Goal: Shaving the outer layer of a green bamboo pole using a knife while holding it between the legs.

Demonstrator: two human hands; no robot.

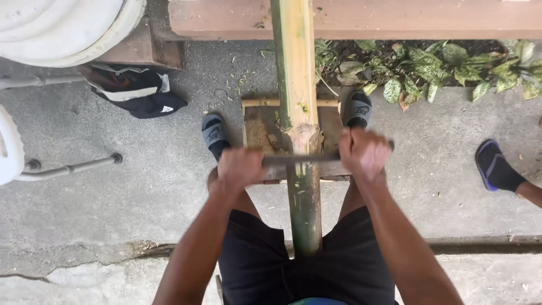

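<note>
My left hand (240, 168) and right hand (364, 153) clench the ends of a flat blade (302, 159) lying crosswise (mid-frame) on the bamboo pole (298, 101), whose long axis runs away from me.

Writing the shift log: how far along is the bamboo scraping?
Done: far stretch of the bamboo pole looks pale, shavings on the concrete. In hand: left hand and right hand grip the blade across the pole. Left: the near stretch, dark green.

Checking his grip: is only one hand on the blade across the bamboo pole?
No, the left hand and right hand each grip one end of the blade.
</note>
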